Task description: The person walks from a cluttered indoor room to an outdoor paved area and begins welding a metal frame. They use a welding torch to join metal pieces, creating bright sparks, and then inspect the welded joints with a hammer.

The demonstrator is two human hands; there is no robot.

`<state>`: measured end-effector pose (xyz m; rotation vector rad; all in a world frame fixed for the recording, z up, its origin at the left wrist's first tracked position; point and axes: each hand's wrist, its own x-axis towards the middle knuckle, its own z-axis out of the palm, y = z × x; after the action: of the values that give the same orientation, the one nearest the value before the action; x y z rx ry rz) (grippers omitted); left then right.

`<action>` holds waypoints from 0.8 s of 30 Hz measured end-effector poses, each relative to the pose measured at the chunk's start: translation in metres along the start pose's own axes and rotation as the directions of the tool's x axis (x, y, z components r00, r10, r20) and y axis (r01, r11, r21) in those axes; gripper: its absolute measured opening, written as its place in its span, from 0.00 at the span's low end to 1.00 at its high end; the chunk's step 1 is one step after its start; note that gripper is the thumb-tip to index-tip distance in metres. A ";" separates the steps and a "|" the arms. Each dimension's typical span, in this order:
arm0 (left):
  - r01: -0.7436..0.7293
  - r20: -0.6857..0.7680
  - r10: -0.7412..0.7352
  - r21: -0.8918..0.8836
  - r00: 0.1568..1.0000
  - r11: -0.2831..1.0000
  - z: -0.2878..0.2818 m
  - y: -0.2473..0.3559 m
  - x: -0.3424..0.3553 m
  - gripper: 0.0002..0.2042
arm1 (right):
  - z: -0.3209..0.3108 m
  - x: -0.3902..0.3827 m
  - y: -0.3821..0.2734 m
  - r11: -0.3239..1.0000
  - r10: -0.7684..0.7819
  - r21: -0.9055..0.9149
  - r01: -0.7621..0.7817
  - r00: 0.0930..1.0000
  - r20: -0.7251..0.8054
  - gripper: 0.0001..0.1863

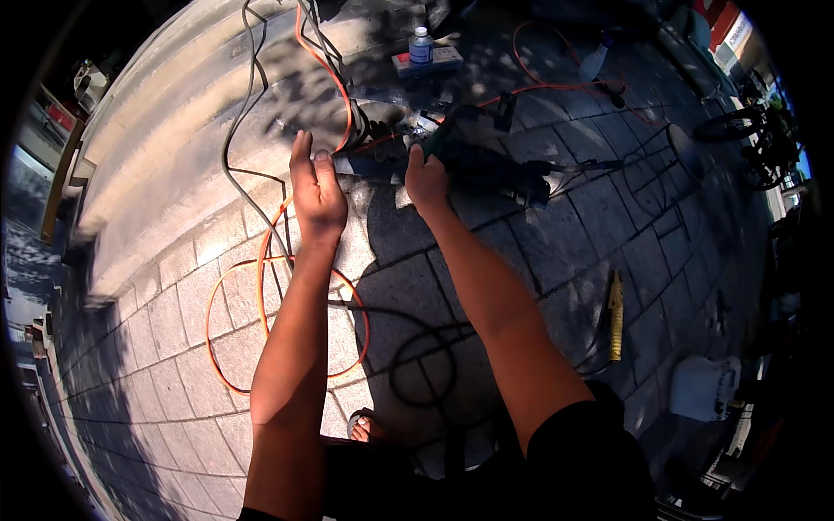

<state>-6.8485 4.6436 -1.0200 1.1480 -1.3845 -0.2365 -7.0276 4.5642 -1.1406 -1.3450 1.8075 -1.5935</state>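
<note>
Fingers of the left hand (318, 200) extend nearly straight, thumb upright, at the end of a grey bar (373, 168); whether they grip it cannot be told. Fingers of the right hand (426, 180) curl inward beside a dark machine (491, 172); shade obscures their hold. The bar spans the gap between the hands, the machine to its right, near the paving's (556, 234) edge along the pale steps (174, 143). An orange hose (367, 330) loops near that edge; a white container (695, 388) stands toward the right edge.
</note>
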 end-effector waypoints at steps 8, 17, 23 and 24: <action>0.011 -0.029 -0.010 0.034 1.000 0.999 -0.017 -0.011 0.006 0.22 | -0.023 0.009 -0.016 0.906 0.151 0.341 -0.252 0.943 0.295 0.22; 0.126 -0.012 -0.128 -0.069 0.992 0.990 -0.013 -0.007 0.000 0.22 | -0.043 0.010 -0.030 0.844 0.435 -0.083 -0.531 0.585 0.684 0.25; -0.021 -0.017 0.022 0.045 1.000 0.999 -0.015 -0.013 0.007 0.23 | -0.099 0.026 -0.073 0.827 0.377 -0.476 0.300 0.334 0.864 0.24; -0.043 -0.022 0.044 0.066 0.999 0.997 -0.016 -0.010 0.008 0.23 | -0.108 0.026 -0.083 0.728 0.397 -0.482 0.487 0.275 0.876 0.24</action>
<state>-6.8283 4.6408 -1.0193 1.1697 -1.4034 -0.1468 -7.0912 4.6097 -1.0260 -2.0173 1.4000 0.3038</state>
